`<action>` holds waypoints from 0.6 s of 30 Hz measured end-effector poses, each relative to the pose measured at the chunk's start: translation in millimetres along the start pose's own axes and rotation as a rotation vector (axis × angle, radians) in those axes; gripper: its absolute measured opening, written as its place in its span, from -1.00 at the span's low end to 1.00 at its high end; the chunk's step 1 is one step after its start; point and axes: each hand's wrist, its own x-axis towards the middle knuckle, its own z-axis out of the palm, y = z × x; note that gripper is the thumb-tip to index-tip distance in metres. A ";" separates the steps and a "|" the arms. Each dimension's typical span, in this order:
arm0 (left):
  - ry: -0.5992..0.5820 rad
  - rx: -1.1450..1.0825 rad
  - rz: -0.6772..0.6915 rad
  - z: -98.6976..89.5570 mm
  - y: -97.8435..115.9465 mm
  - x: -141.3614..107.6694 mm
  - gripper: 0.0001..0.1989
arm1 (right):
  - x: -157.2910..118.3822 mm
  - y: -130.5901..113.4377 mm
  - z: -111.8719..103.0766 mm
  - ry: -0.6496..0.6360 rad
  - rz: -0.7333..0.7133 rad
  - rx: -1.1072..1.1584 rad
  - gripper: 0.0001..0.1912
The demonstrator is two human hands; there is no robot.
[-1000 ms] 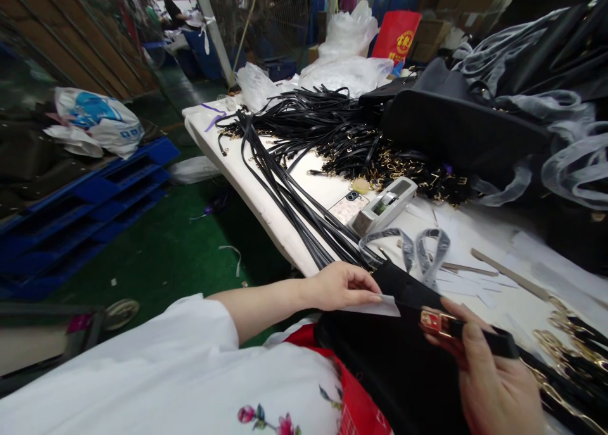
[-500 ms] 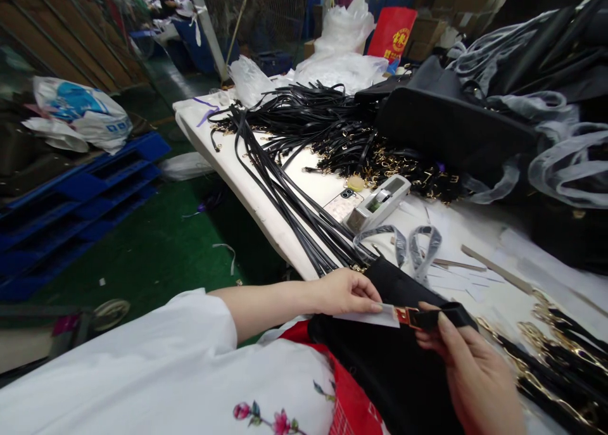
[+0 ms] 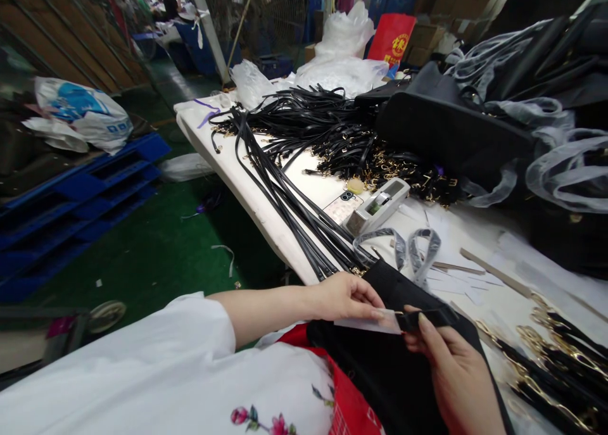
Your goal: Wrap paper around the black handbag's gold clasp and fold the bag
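Observation:
My left hand [image 3: 349, 299] is closed, pinching a whitish translucent strip [image 3: 392, 323] between thumb and fingers. My right hand [image 3: 451, 359] grips a short black strap [image 3: 434, 319], its thumb on top. The strap's end meets the strip, and a bit of gold metal shows there; the fingers partly hide it. Beneath both hands a black bag [image 3: 384, 371] lies across my lap and the table edge. Its handles [image 3: 422, 251], wrapped in clear film, rest on the table beyond.
Long black straps [image 3: 294, 207] run along the white table [image 3: 223, 150] to a heap with gold clasps. A white tape dispenser [image 3: 380, 204] and phone [image 3: 339, 207] lie mid-table. Gold chains [image 3: 527, 353] are at right, black bags [image 3: 451, 118] behind. A blue pallet [image 3: 80, 194] stands left.
My right hand has moved slightly left along the strap, toward the strip. The reddish-gold buckle visible before is now mostly hidden. My left hand has barely moved.

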 end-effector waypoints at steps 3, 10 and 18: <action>0.017 -0.014 -0.002 2.7 1.5 0.0 -0.47 | -2.2 -5.2 1.5 0.041 0.004 -0.015 -0.38; 0.025 0.037 0.006 9.7 -2.5 4.9 -0.46 | -6.1 -15.9 12.4 -0.016 -0.025 -0.077 -0.43; 0.145 -0.012 -0.059 21.4 -1.4 6.7 -0.41 | -7.1 -14.6 15.3 0.001 -0.023 0.231 -0.52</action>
